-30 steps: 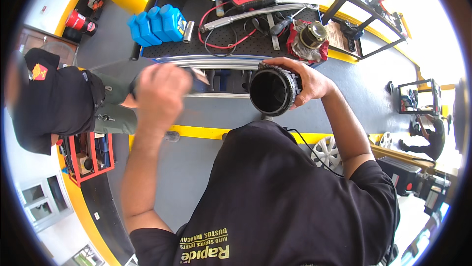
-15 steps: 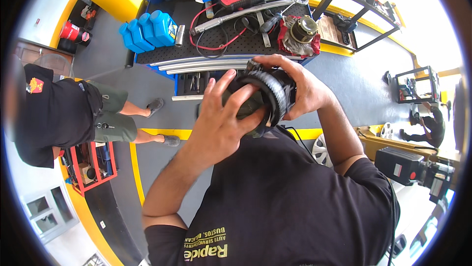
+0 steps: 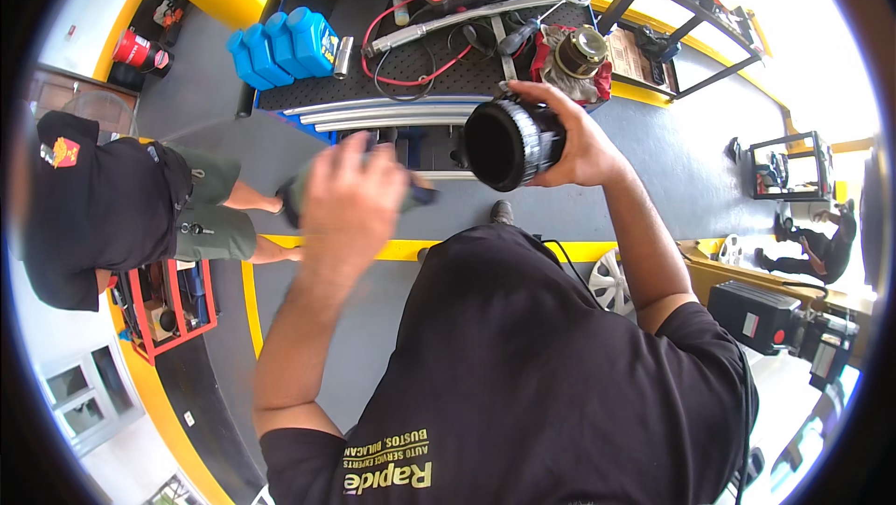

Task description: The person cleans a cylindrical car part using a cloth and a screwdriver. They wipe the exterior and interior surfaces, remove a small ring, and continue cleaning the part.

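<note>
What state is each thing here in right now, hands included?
Black ribbed cylinder: held up, open end facing the camera.
Right hand: gripping the cylinder's side.
Left hand: raised, blurred, apart from the cylinder.
Blue jugs: upright in a row.
Red cable: lying loose on the mat.

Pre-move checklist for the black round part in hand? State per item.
1. Right hand grips the black ribbed cylinder around its far end: ok.
2. Cylinder's open end faces the camera, unobstructed: ok.
3. Left hand free of the cylinder: ok, it is apart from it, blurred.
4. What the left hand holds: cannot tell; something dark shows at its fingers, motion blur hides it.
5. Work cart below is cluttered with red cables and tools: not ok as a set-down spot.
6. Co-worker in dark shirt stands to the left, apart from both hands: ok.
</note>
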Motion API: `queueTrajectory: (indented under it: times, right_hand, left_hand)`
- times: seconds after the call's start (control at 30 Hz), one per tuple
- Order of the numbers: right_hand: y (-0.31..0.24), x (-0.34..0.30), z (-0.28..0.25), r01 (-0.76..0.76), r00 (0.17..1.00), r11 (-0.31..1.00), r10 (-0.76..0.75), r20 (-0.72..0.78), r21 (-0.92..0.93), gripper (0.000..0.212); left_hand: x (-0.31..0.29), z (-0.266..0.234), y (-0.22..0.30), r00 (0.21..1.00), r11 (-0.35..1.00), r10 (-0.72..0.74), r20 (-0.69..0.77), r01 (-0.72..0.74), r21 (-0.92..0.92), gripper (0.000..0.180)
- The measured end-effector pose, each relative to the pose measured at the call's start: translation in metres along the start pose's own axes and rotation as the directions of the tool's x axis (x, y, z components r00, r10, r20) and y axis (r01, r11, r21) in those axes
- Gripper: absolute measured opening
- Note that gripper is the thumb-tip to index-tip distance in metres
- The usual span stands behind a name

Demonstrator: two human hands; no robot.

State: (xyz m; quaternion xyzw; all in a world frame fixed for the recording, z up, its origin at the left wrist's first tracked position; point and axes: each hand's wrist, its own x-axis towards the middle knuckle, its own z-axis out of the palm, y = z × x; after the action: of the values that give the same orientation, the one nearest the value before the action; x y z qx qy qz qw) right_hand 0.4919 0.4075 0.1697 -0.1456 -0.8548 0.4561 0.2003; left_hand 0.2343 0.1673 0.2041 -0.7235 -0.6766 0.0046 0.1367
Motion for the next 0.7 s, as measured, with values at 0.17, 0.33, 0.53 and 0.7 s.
queueTrajectory:
  times: [0.17, 0.33, 0.53, 0.7]
  right_hand:
    - [-0.007, -0.003, -0.025, 0.041, 0.999, 0.991, -0.037, -0.033, 0.128, 0.134]
    - [-0.02, 0.007, -0.021, 0.232, 0.967, 0.936, -0.193, -0.165, 0.263, 0.124]
    - [-0.041, 0.015, -0.016, 0.271, 0.953, 0.943, -0.235, -0.191, 0.193, 0.122]
    - [-0.063, 0.023, -0.007, 0.284, 0.946, 0.956, -0.292, -0.142, -0.073, 0.12]
  left_hand:
    - [-0.032, 0.02, -0.058, 0.879, 0.599, -0.476, -0.035, 0.295, -0.745, 0.04]
    - [-0.029, 0.04, -0.04, 0.739, -0.403, -0.623, 0.256, -0.024, -0.915, 0.055]
    - [0.0, 0.009, -0.019, 0.78, -0.674, -0.523, 0.343, -0.133, -0.727, 0.061]
    - [0.042, -0.025, 0.004, 0.903, -0.144, -0.415, 0.114, 0.058, -0.988, 0.037]
